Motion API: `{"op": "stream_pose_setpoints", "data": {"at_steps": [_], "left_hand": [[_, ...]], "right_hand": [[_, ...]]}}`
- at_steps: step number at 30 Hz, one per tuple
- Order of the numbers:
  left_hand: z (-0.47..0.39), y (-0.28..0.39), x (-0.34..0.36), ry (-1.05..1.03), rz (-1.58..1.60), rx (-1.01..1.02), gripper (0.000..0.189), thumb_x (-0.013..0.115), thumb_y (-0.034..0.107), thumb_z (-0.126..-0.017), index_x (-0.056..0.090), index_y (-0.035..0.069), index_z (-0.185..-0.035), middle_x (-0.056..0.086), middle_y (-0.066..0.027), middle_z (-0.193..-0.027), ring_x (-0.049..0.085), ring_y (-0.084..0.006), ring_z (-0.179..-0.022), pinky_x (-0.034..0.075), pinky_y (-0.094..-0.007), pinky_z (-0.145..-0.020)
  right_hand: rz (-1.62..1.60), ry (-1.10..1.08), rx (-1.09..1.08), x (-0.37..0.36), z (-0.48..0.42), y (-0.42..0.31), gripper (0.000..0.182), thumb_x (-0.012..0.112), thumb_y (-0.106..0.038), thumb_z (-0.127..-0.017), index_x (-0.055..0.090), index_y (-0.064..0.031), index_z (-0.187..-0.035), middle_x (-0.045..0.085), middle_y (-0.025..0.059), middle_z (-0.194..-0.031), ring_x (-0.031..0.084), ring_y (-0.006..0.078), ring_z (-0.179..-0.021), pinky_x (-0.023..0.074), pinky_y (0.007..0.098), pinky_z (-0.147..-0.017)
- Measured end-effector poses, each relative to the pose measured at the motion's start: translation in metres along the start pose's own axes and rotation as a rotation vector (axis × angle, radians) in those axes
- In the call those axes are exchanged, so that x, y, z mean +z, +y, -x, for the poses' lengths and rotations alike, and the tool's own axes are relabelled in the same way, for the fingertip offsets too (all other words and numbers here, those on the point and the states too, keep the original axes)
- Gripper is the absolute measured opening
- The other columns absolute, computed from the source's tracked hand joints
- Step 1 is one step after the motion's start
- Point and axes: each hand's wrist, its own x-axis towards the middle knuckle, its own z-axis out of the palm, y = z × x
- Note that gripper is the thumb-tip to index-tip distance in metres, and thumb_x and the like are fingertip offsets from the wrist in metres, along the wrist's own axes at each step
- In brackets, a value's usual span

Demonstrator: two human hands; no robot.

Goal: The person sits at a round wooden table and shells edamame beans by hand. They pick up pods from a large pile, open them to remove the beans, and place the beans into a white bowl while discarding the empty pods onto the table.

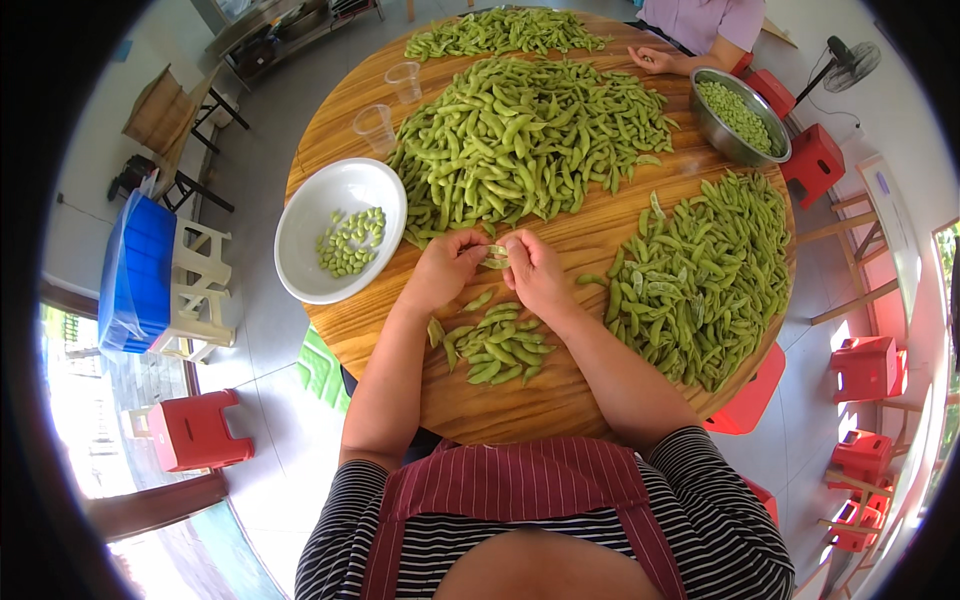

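Observation:
My left hand (444, 268) and my right hand (535, 273) meet at the table's near middle, both gripping one opened soybean pod (496, 256) between their fingertips. Just below lies a small heap of green pods (501, 345). Beyond my hands rises a large heap of pods (517, 142). A white bowl (289, 247) with shelled green beans (351, 241) stands left of my left hand. To the right of my right hand spreads another heap of pods (697, 285), some looking split and flat.
The round wooden table (450, 409) also bears two clear plastic cups (373, 127), a metal bowl (780, 150) of shelled beans and a far heap of pods (510, 31). Another person's hand (651, 60) rests at the far right edge. Red stools (814, 165) stand around.

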Motion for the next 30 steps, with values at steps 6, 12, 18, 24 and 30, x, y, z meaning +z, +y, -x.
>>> {"op": "stream_pose_setpoints", "data": {"at_steps": [6,12,18,24,30], "left_hand": [[-0.009,-0.016,-0.003,0.086,-0.003,0.067,0.017,0.052,0.011,-0.085,0.058,-0.003,-0.092,0.051,-0.0014,-0.065,0.042,-0.0074,-0.057,0.038,-0.0233,-0.052],[-0.003,-0.006,-0.001,0.028,-0.071,0.197,0.017,0.048,0.008,-0.086,0.057,-0.005,-0.092,0.055,-0.0048,-0.068,0.046,-0.0096,-0.064,0.041,-0.0251,-0.06],[-0.006,-0.012,-0.003,-0.106,-0.027,0.276,0.017,0.043,0.004,-0.088,0.057,-0.003,-0.094,0.056,-0.0001,-0.078,0.047,-0.0065,-0.072,0.04,-0.0207,-0.065],[0.0,-0.006,0.0,-0.137,0.321,0.098,0.017,0.045,0.006,-0.089,0.06,0.002,-0.097,0.05,0.0046,-0.067,0.037,-0.0017,-0.054,0.03,-0.0162,-0.048],[0.003,0.0,-0.004,-0.158,0.237,0.091,0.018,0.05,0.014,-0.089,0.061,-0.001,-0.088,0.051,0.0036,-0.065,0.043,-0.0055,-0.06,0.038,-0.0217,-0.053]], "right_hand": [[0.252,0.258,-0.366,0.001,-0.003,0.008,0.021,0.061,-0.012,-0.082,0.053,0.0003,-0.097,0.051,0.001,-0.063,0.046,0.0079,-0.056,0.0412,0.0225,-0.054],[0.333,0.166,-0.207,0.002,0.003,-0.002,0.026,0.066,-0.016,-0.078,0.057,0.0003,-0.096,0.055,0.001,-0.068,0.049,0.0069,-0.06,0.0416,0.0212,-0.055],[0.216,0.11,-0.167,-0.001,0.0,-0.002,0.026,0.067,-0.02,-0.078,0.056,0.0012,-0.088,0.056,0.0017,-0.069,0.049,0.0063,-0.06,0.042,0.0207,-0.055],[0.063,-0.011,-0.087,-0.001,0.0,0.001,0.019,0.059,-0.017,-0.084,0.053,0.0002,-0.088,0.054,0.001,-0.07,0.046,0.0057,-0.056,0.0391,0.0196,-0.05],[-0.441,0.107,-0.044,-0.001,-0.003,0.001,0.015,0.049,-0.018,-0.089,0.053,-0.0037,-0.088,0.052,0.0016,-0.074,0.044,0.0067,-0.055,0.0363,0.0199,-0.047]]}}
